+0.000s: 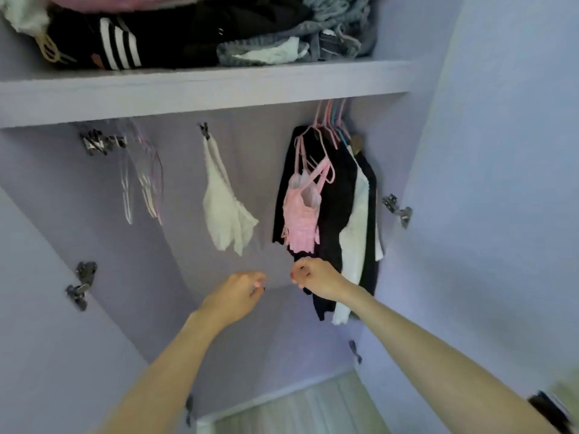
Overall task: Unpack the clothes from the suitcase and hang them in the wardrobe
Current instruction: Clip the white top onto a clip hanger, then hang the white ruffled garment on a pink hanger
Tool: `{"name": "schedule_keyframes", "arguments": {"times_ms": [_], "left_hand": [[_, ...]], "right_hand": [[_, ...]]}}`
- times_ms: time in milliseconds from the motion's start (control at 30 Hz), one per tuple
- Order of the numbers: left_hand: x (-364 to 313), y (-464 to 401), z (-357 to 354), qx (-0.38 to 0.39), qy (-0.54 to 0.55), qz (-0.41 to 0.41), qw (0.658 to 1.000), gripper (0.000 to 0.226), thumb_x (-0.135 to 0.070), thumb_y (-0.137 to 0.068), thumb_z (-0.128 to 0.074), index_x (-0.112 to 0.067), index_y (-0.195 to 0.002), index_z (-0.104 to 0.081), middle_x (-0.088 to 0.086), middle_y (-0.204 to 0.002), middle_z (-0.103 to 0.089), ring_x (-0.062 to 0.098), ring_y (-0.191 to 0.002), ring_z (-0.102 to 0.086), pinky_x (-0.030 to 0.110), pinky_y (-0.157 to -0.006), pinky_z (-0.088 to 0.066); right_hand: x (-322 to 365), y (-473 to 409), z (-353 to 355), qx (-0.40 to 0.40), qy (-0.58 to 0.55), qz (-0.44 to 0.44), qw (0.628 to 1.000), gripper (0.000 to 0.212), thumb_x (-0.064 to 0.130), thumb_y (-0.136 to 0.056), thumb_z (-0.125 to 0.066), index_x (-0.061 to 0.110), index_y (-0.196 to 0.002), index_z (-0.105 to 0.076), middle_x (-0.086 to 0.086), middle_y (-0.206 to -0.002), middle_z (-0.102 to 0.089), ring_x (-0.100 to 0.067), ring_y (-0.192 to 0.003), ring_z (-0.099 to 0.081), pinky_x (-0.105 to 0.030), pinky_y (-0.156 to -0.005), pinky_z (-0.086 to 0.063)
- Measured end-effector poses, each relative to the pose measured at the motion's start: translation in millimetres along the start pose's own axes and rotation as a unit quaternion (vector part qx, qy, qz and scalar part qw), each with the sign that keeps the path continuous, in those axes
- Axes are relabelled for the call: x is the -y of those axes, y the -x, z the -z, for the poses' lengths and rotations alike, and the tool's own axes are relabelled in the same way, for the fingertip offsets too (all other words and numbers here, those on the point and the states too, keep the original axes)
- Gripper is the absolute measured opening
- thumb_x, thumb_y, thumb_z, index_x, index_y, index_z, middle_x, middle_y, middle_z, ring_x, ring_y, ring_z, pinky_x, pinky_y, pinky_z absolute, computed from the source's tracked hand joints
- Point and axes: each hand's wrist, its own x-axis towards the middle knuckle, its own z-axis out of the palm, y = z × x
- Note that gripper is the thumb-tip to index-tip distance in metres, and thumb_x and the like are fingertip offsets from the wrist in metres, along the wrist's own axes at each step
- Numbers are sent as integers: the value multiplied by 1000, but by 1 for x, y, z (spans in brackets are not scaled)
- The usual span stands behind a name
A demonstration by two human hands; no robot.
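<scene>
Lilac wardrobe [488, 151]: one pink top [302, 214] and one white garment [225, 208] hang; left hand [239, 294] and right hand [316, 278] reach in, fingers loosely curled, holding nothing; no writing legible.

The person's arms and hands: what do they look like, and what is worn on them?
Both forearms are bare, with no sleeves in view. The right hand wears a thin ring on one finger, and its nails look painted red. The left hand shows no ring; its nails are too blurred to judge.

White top [227, 205], pink top [302, 211] hanging (apart)
</scene>
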Motion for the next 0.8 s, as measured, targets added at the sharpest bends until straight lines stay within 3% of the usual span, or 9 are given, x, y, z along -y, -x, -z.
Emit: {"name": "schedule_keyframes", "arguments": {"times_ms": [100, 200, 233, 333, 467, 533, 600, 667, 800], "left_hand": [[-28, 21, -45, 79, -3, -32, 996, 24, -17, -95, -43, -15, -114, -59, 3, -114, -63, 26, -104, -58, 35, -88, -48], [-69, 35, -91, 170, -18, -87, 981, 28, -18, -98, -41, -16, -121, -57, 5, -119, -59, 28, -108, -56, 34, -90, -46], [-83, 40, -107, 194, -17, -100, 976, 30, -19, -98, -40, -16, -125, -55, 4, -121, -58, 26, -111, -55, 31, -92, -44], [-130, 51, -161, 246, -22, -159, 956, 32, -23, -99, -39, -19, -128, -53, 1, -127, -56, 21, -114, -54, 28, -96, -42], [-200, 63, -217, 328, -64, -233, 913, 33, -28, -99, -37, -24, -130, -49, -1, -126, -58, 17, -111, -56, 26, -95, -43], [-231, 64, -231, 337, -74, -268, 900, 32, -27, -99, -37, -24, -129, -49, 1, -119, -61, 18, -105, -58, 26, -90, -45], [-272, 66, -253, 346, -71, -300, 886, 32, -26, -99, -37, -23, -128, -51, 3, -115, -62, 20, -102, -59, 27, -86, -44], [-313, 69, -284, 362, -75, -318, 873, 31, -26, -99, -37, -23, -126, -52, 3, -115, -62, 19, -98, -59, 26, -80, -43], [-371, 72, -342, 405, -66, -325, 852, 29, -21, -98, -38, -20, -122, -55, 3, -112, -61, 14, -88, -52, 24, -73, -40]], "right_hand": [[-47, 61, -17, -14, -5, -63, 998, 24, 16, -95, -46, 9, -112, -62, -8, -113, -63, -21, -96, -59, -23, -80, -44], [-94, 125, -30, -21, -24, -135, 990, 22, 18, -95, -46, 12, -106, -64, -7, -103, -59, -9, -75, -55, -11, -64, -40], [-108, 147, -33, -25, -31, -162, 986, 23, 19, -95, -46, 11, -106, -65, -7, -103, -60, -11, -80, -58, -10, -66, -40], [-158, 214, -32, -36, -63, -251, 965, 21, 17, -96, -45, 11, -103, -63, -13, -117, -63, -28, -109, -58, -27, -90, -43], [-215, 297, -27, -103, -126, -356, 920, 14, 19, -93, -47, 19, -81, -54, -4, -88, -65, -21, -85, -60, -22, -68, -46], [-234, 325, -21, -123, -140, -376, 908, 20, 19, -94, -46, 22, -74, -52, -6, -90, -65, -20, -87, -58, -24, -72, -44], [-261, 358, -13, -147, -162, -411, 885, 14, 22, -95, -47, 19, -93, -60, -11, -109, -66, -25, -99, -61, -29, -86, -46], [-300, 391, -4, -164, -169, -438, 868, 26, 23, -96, -45, 10, -111, -63, -11, -116, -65, -26, -107, -61, -33, -94, -47], [-375, 432, 15, -185, -163, -484, 840, 34, 25, -98, -42, 4, -117, -61, -12, -120, -64, -26, -113, -57, -34, -97, -43]]}}
